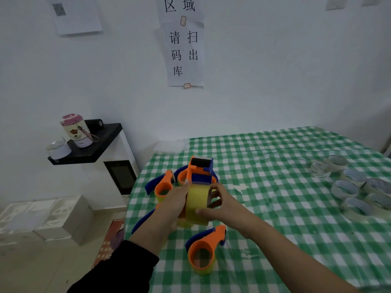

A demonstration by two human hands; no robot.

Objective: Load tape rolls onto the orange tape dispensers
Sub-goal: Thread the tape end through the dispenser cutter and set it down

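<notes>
Orange tape dispenser [201, 170], with blue parts and a black roller at its top, is held just above the near left part of the table, over the green-and-white checked cloth [275, 166]. A yellow tape roll [196, 199] is seated on its lower part. The dispenser's left side is gripped by the left hand [175, 201], whose arm is covered by a black sleeve [118, 269]. The roll is clasped by the right hand [222, 205], with fingers curled round its right edge and the thumb pressed on its front face.

Two more dispensers are seen on the cloth: a near dispenser [203, 248] lying just below the hands on another yellow roll, and a left dispenser [164, 185] beside the left hand. A cluster of clear tape rolls [347, 187] is gathered well apart, at the table's right edge.

Behind the table a white wall [275, 81] is hung with a paper notice [184, 53] printed in large black characters and a sheet with a coded square [76, 15]. At the left, a black shelf [93, 149] is topped by a pink-lidded bottle [76, 132], above a white cabinet [118, 166]. Pale cartons [42, 218] are stacked on the floor.
</notes>
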